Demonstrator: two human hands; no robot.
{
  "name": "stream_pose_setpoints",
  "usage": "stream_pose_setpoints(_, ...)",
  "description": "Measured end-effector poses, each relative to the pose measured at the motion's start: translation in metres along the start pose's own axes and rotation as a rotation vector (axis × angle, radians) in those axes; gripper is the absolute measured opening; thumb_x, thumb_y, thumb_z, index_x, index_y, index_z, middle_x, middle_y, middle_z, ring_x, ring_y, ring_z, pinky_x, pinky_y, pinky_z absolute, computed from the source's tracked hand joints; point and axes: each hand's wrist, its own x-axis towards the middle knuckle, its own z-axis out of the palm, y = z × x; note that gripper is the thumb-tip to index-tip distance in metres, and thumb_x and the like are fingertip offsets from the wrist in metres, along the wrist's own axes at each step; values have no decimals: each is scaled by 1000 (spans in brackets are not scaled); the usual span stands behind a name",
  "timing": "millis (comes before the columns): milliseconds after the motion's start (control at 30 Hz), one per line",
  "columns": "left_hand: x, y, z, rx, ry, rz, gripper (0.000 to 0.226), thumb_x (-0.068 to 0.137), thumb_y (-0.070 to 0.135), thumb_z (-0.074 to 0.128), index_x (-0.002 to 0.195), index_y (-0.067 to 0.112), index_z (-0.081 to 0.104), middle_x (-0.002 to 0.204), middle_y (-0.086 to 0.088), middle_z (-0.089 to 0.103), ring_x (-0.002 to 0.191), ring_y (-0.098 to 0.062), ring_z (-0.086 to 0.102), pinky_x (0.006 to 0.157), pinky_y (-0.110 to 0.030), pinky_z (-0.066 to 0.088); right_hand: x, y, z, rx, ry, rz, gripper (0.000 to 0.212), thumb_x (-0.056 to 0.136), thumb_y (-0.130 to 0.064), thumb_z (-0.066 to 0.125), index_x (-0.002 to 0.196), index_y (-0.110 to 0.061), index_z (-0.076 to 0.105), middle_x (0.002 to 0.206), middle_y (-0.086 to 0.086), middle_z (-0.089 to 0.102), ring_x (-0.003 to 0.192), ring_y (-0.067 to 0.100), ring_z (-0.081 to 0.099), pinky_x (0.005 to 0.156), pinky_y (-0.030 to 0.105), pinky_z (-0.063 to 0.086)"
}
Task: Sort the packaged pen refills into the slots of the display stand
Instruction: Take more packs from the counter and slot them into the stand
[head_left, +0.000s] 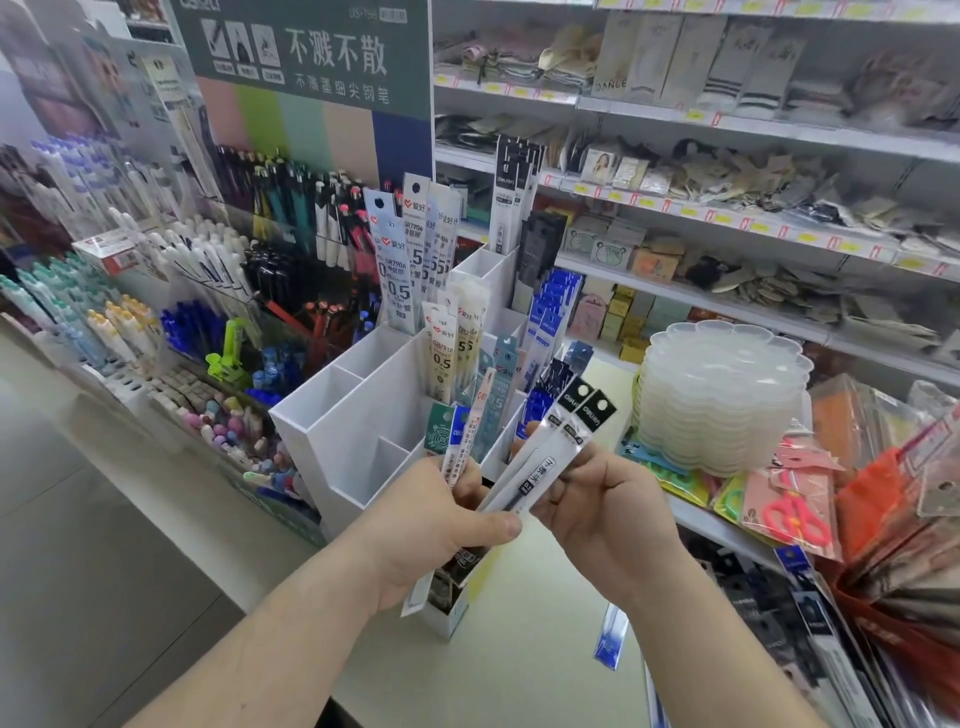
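In the head view, the person's left hand (441, 525) sits just below the frame's centre, its fingers curled around a fanned bunch of packaged pen refills (470, 441), with the thumb pressed across the front of the bunch. These packs are narrow clear sleeves with coloured header cards: one green with a round pattern, one blue, one with red print, one pale blue. They fan upward toward 12 o'clock from the fist, in front of the stand.

The right hand (608, 514), at 3 o'clock of the left, pinches two black-topped refill packs (558, 447) between thumb and curled fingers. These two are long transparent sleeves, each with a black header card bearing a white hang hole and white lettering, and a thin dark refill shows inside. They slant toward 1 o'clock, their lower ends touching the left thumb.

The white display stand (363, 410) rises at 12 o'clock of the hands, stepped upward in tiers with open rectangular slots. Its front-left slots hold nothing; the higher slots hold upright cream-carded refills marked 0.5 (441, 353), grey-white refills (395, 260) and blue refill packs (545, 317). A stack of clear plastic palettes (722, 400) stands at 3 o'clock of the stand, and red scissors in a pack (795, 514) lie at 4 o'clock.
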Motion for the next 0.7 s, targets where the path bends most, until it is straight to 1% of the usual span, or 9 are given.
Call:
stream_pose_setpoints(100, 1, -1, -2, 38, 45, 18, 56, 76, -1, 82, 68, 18, 29, 50, 17, 55, 58, 0, 65, 52, -11, 44, -4, -1, 0, -168, 14, -66, 36, 65, -5, 48, 90, -12, 74, 81, 16, 58, 61, 19, 46, 62, 32, 38)
stream_pose_setpoints(133, 2, -1, -3, 51, 55, 20, 56, 74, 2, 85, 66, 19, 32, 50, 17, 54, 58, -1, 64, 52, -12, 44, -5, -1, 1, -265, 29, -89, 25, 72, -5, 55, 80, -18, 75, 73, 12, 55, 57, 18, 45, 59, 31, 37)
stream_pose_setpoints(200, 4, 0, -4, 59, 63, 22, 53, 66, 13, 90, 57, 27, 39, 54, 12, 52, 56, -7, 57, 55, -17, 45, -4, -1, 4, -445, 79, -153, 27, 86, -3, 68, 69, -24, 72, 61, 4, 53, 54, 17, 42, 57, 31, 36)
stream_pose_setpoints(267, 4, 2, -4, 43, 72, 2, 43, 59, 29, 88, 53, 29, 46, 62, 2, 54, 60, -14, 52, 62, -28, 46, -3, -3, 6, -476, 113, -203, 20, 91, 2, 65, 81, -14, 72, 64, 4, 59, 55, 17, 44, 58, 30, 37)
stream_pose_setpoints(333, 5, 2, -4, 31, 88, -9, 33, 63, 36, 83, 54, 31, 52, 63, 2, 51, 60, -15, 47, 61, -30, 42, -3, -6, 6, -421, 104, -206, 11, 91, 5, 63, 92, -3, 70, 74, 10, 63, 62, 22, 46, 59, 30, 39)
stream_pose_setpoints(433, 7, 2, -9, -8, 117, 18, 27, 77, 21, 82, 63, 32, 62, 59, 10, 56, 55, -7, 50, 53, -19, 43, -1, -11, 7, -392, 67, -179, 10, 91, 3, 62, 98, 1, 69, 83, 16, 63, 71, 26, 48, 60, 30, 42)
stream_pose_setpoints(500, 7, 5, -12, -13, 132, 44, 24, 80, 11, 81, 73, 29, 66, 60, 12, 60, 54, -3, 55, 51, -14, 45, 1, -15, 10, -382, 19, -160, 10, 91, 1, 61, 95, -2, 70, 80, 14, 65, 67, 23, 54, 57, 27, 46)
stream_pose_setpoints(600, 8, 17, -14, 41, 103, 75, 17, 82, 9, 80, 79, 19, 67, 62, 6, 64, 58, -9, 60, 60, -21, 51, 10, -23, 15, -394, -42, -119, 17, 88, -7, 65, 72, -12, 70, 65, 4, 58, 55, 14, 51, 54, 23, 46)
stream_pose_setpoints(700, 11, 34, -18, 87, 116, 124, 20, 84, 7, 77, 73, 21, 68, 62, 4, 66, 59, -9, 62, 61, -21, 53, 23, -34, 17, -411, -17, -83, 12, 84, -11, 70, 74, -9, 64, 64, 5, 49, 49, 12, 46, 50, 22, 43)
